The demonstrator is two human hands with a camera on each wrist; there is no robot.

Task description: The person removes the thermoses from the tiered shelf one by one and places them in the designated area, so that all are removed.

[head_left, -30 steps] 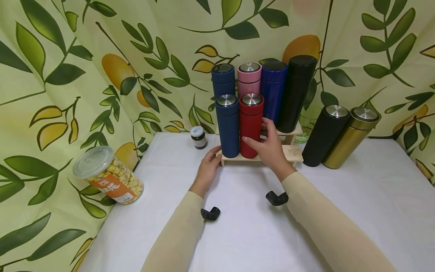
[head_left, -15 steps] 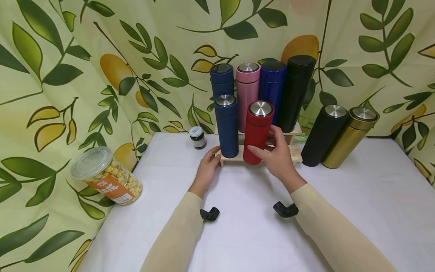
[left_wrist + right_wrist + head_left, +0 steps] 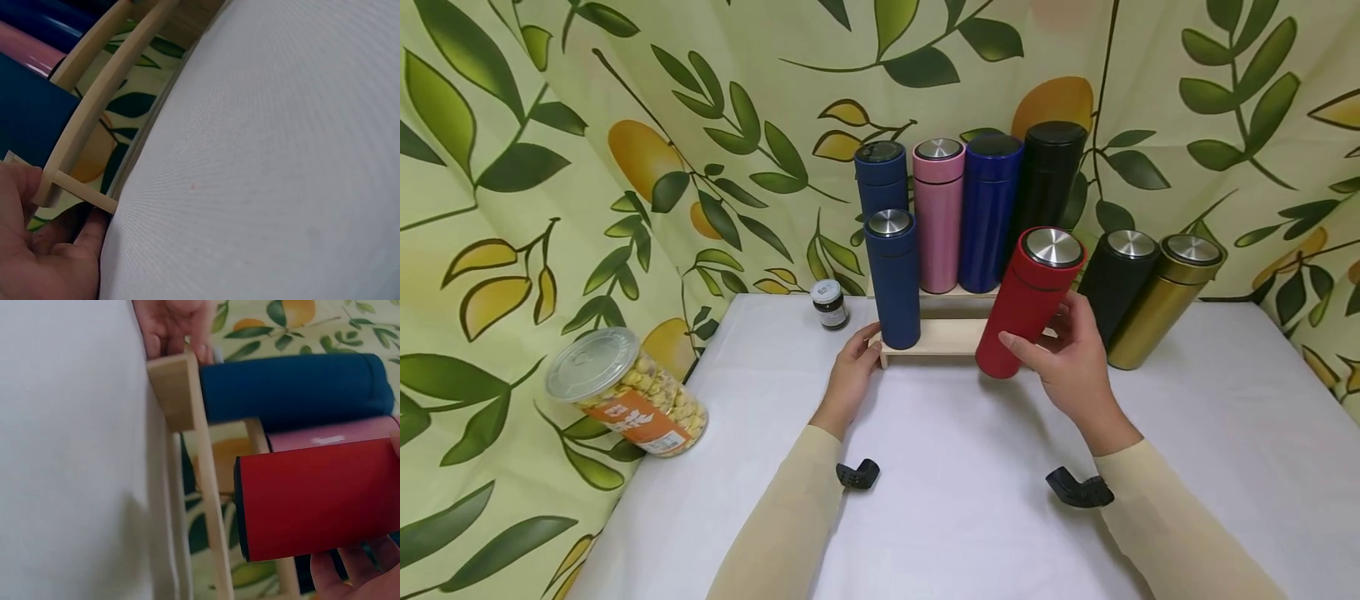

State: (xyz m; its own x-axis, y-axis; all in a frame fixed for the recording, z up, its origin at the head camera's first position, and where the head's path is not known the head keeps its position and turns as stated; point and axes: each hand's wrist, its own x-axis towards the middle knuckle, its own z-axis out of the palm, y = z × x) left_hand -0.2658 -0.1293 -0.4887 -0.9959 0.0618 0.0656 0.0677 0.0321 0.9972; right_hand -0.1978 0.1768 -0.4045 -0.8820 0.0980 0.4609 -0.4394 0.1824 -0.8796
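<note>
My right hand (image 3: 1075, 367) grips a red thermos bottle (image 3: 1028, 304), which leans to the right in front of the stand's right part. The right wrist view shows its dark base (image 3: 242, 509) apart from the shelf. My left hand (image 3: 848, 379) pinches the left end of a two-tier wooden stand (image 3: 951, 335), thumb at the corner and fingers below, as the left wrist view shows. A blue thermos bottle (image 3: 893, 287) stands upright on the lower tier beside that hand. Behind it, the upper tier bears another blue bottle (image 3: 882, 179), a pink bottle (image 3: 938, 225), a glossy blue bottle (image 3: 990, 221) and a black bottle (image 3: 1051, 179).
Right of the stand, a black bottle with a steel lid (image 3: 1116, 279) and a gold bottle (image 3: 1165, 308) stand on the white cloth (image 3: 925, 500). A small dark jar (image 3: 830, 305) is left of the stand. A tub of popcorn-like snacks (image 3: 632, 400) stands farther left.
My right hand has lifted the red bottle off the lower tier and carried it right and toward me, tilting it. My left hand has stayed on the stand's end. The view has shifted slightly.
</note>
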